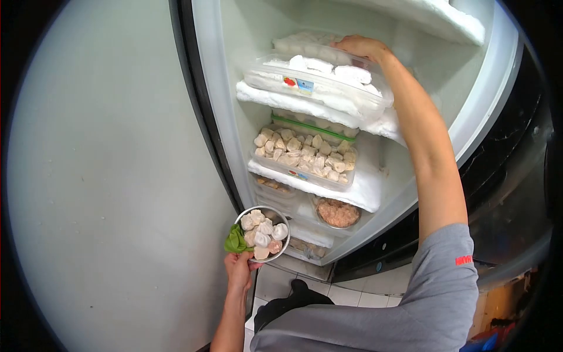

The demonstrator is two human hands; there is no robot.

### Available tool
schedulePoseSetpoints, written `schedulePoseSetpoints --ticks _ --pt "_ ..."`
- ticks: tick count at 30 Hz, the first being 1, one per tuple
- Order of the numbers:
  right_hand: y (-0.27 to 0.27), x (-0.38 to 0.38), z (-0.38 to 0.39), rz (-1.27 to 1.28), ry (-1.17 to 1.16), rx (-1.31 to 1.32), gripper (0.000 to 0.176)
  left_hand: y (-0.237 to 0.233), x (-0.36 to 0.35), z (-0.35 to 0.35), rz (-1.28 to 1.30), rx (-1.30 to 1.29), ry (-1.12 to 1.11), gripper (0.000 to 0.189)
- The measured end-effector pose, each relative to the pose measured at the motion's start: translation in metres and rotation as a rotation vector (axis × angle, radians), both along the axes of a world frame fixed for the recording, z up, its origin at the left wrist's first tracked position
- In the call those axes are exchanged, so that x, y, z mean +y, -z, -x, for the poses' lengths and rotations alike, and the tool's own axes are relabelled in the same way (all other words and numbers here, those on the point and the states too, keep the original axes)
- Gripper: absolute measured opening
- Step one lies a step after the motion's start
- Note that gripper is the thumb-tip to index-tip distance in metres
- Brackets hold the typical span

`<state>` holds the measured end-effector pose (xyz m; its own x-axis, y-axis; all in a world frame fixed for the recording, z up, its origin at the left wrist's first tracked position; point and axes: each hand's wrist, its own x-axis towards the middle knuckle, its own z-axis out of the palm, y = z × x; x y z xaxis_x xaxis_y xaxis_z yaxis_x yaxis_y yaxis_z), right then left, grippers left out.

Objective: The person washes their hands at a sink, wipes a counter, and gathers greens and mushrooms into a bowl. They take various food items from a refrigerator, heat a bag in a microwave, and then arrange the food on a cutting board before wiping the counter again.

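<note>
My left hand [238,270] is closed on the rim of a round metal bowl [287,240] in front of the open freezer. Whitish dumplings [262,239] and a few pinkish ones lie in it, with green leaves [236,239] at its left edge. My right hand [360,47] reaches deep into the upper shelf, at a clear plastic container [293,44] of pale round pieces. Its fingertips are hidden there. Just in front, another clear plastic container [264,79] holds white, frosty pieces.
Thick frost lines the shelf edges [305,183]. On the middle shelf stands a tub of dumplings [305,154]; lower down is a bowl of pinkish minced meat [337,213]. The freezer door [117,176] stands open at left, above a tiled floor [346,295].
</note>
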<state>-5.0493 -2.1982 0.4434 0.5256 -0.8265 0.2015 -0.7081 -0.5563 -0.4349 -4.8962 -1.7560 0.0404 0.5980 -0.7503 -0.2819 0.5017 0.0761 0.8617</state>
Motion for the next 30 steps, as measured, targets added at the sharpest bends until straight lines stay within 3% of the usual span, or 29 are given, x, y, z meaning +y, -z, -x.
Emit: schedulePoseSetpoints --ticks 6,10,12,18,21,24,30 --pt "-0.011 0.039 -0.001 -0.148 0.051 -0.119 0.045 0.010 -0.001 -0.002 0.015 0.058 0.016 0.020" --pt "-0.018 0.004 0.013 -0.246 -0.010 -0.106 0.032 0.003 0.000 0.000 0.007 0.057 0.030 0.019" --pt "-0.033 0.003 0.019 -0.108 0.224 0.362 0.028 0.003 -0.002 -0.002 0.009 0.053 0.023 0.019" --pt "-0.007 0.008 0.012 0.000 0.105 0.085 0.035 0.009 0.002 -0.002 0.010 0.059 0.022 0.023" --pt "-0.018 0.008 0.012 -0.043 0.141 0.321 0.038 0.010 0.003 -0.002 0.015 0.055 0.012 0.024" --pt "-0.010 0.007 0.014 -0.070 0.134 0.194 0.038 0.011 0.004 0.000 0.008 0.059 0.006 0.025" --pt "-0.008 -0.009 0.012 -0.136 0.185 0.287 0.046 0.008 0.001 0.001 -0.009 0.009 -0.001 0.021"
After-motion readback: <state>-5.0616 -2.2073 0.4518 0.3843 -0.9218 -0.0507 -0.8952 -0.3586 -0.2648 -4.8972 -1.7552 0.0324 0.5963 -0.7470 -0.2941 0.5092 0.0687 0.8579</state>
